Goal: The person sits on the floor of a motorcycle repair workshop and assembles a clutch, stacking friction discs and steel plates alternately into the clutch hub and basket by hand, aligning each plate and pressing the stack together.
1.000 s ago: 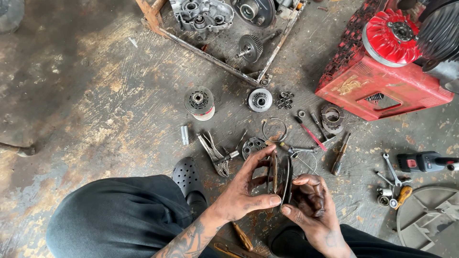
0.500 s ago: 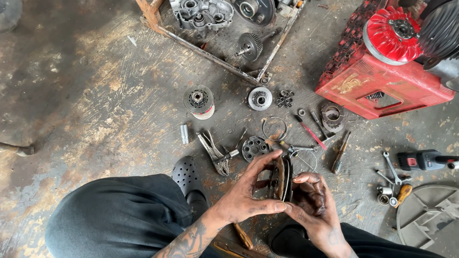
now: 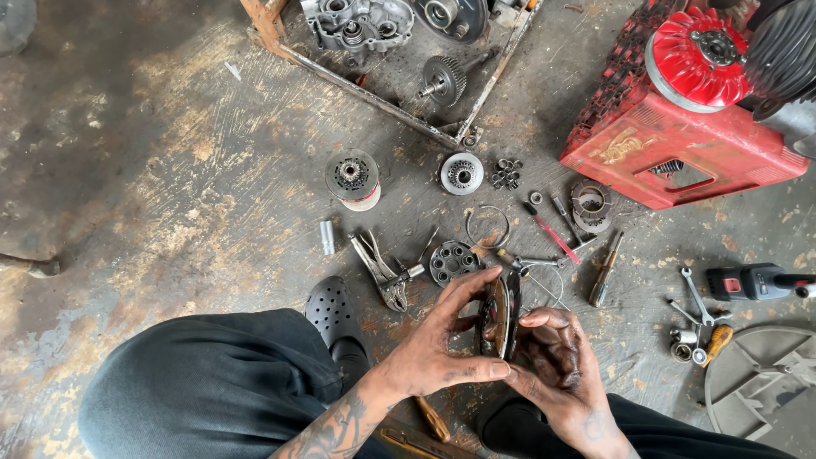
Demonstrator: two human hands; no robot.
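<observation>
The left hand (image 3: 438, 353) and the right hand (image 3: 557, 361) together hold a stack of round plates (image 3: 499, 316) on edge, low in the head view and above the person's knees. The left thumb closes under the stack and the left fingers arch over its top edge. The right hand cups the stack from the opposite side, its fingers curled against the outer plate. Both hands are closed on the stack; it is clear of the floor.

On the concrete floor (image 3: 170, 170) just beyond the hands lie a perforated disc (image 3: 451, 261), locking pliers (image 3: 380, 270) and a wire ring (image 3: 488, 226). Farther out stand a toothed hub (image 3: 353, 178) and a smaller drum (image 3: 461, 172), with a cluster of small springs (image 3: 507, 172) beside it. A screwdriver with a red handle (image 3: 548, 231) lies to the right of the ring. A red engine housing (image 3: 680, 127) occupies the upper right. A black clog (image 3: 333, 310) sits beside the left forearm.
</observation>
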